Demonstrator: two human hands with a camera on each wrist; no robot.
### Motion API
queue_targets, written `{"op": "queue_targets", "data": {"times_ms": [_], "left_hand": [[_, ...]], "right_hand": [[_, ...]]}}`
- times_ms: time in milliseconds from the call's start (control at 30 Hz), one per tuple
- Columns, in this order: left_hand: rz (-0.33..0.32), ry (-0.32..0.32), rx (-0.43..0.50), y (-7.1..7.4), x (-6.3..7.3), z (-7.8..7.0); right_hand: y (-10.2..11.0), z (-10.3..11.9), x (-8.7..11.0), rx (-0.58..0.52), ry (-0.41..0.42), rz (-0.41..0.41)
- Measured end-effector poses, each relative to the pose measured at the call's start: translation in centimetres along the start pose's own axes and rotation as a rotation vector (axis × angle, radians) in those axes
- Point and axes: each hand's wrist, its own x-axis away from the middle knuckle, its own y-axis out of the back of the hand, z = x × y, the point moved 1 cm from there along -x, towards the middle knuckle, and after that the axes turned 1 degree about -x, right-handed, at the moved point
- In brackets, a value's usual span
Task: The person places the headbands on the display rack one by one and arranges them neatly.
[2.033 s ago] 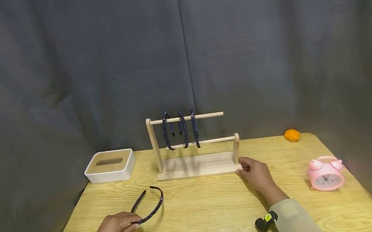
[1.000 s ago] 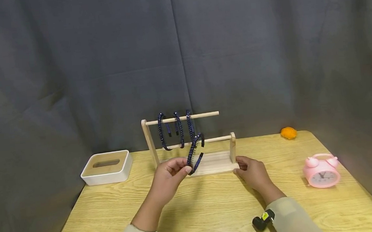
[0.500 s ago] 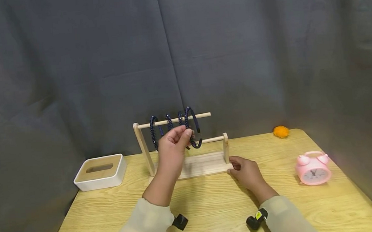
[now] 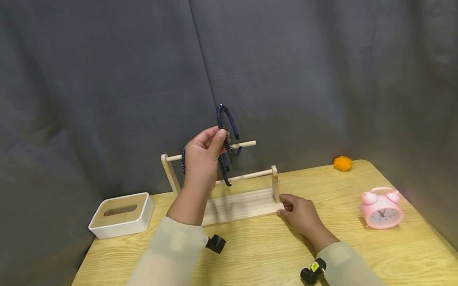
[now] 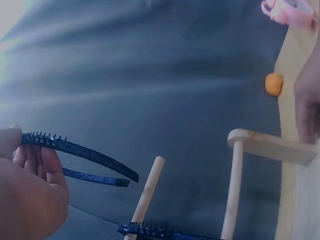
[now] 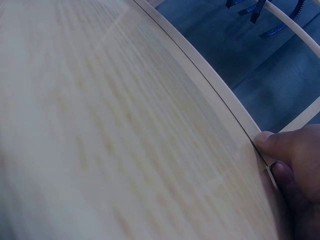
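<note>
My left hand (image 4: pixel 202 156) pinches a dark blue headband (image 4: pixel 219 116) with comb-like teeth, raised at the upper rod (image 4: pixel 248 143) of a wooden headband rack (image 4: pixel 238 205). In the left wrist view this headband (image 5: pixel 95 159) has its two free ends pointing toward the bare rod tip (image 5: pixel 158 162), with a gap between. Other headbands hang on that rod, mostly hidden behind my left hand; one shows its toothed band (image 5: pixel 150 231). My right hand (image 4: pixel 301 213) grips the right end of the rack's base, its thumb (image 6: pixel 267 142) lying along the edge in the right wrist view.
A white tissue box (image 4: pixel 121 215) with a wooden lid stands at the left of the table (image 4: pixel 262 257). On the right are a pink alarm clock (image 4: pixel 381 209) and, near the back edge, a small orange object (image 4: pixel 342 163). A dark curtain (image 4: pixel 287 66) hangs behind.
My left hand has carried the headband from the front left of the table up to the rack's upper rod. My right hand keeps its grip on the base; the head view has shifted slightly.
</note>
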Motion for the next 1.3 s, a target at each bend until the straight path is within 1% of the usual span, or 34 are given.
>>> {"op": "queue_targets", "data": {"times_ms": [133,200,300,467,633,800,900,1133,1300], "left_hand": [[-0.010,0.025,-0.045,-0.4,-1.3,0.0],[-0.011,0.055,-0.067,-0.4,-1.7,0.4],[-0.005,0.101,-0.102,-0.3,-1.9,1.3],[0.009,0.151,-0.135,-0.3,-1.5,2.8],[0.011,0.178,-0.164,-0.6,-0.9,4.4],[0.012,0.208,-0.152,-1.0,-0.2,6.1],[0.004,0.225,-0.127,-1.1,0.0,6.4],[-0.008,0.231,-0.158,-1.1,0.5,7.2],[-0.014,0.242,-0.176,-1.6,0.8,7.7]], "right_hand": [[-0.3,0.2,0.0,-0.010,-0.006,-0.004],[-0.4,0.2,0.0,-0.011,-0.006,-0.005],[-0.7,0.4,0.1,-0.014,-0.006,-0.004],[-1.1,0.6,0.0,-0.024,-0.008,-0.006],[-1.0,0.9,-0.3,-0.016,0.020,-0.015],[-0.8,1.1,-0.1,-0.016,0.021,-0.014],[-0.9,1.2,-0.1,-0.019,0.017,-0.011],[-0.9,1.1,-0.1,-0.005,0.017,-0.016],[-0.7,1.1,-0.1,-0.004,0.006,-0.009]]}}
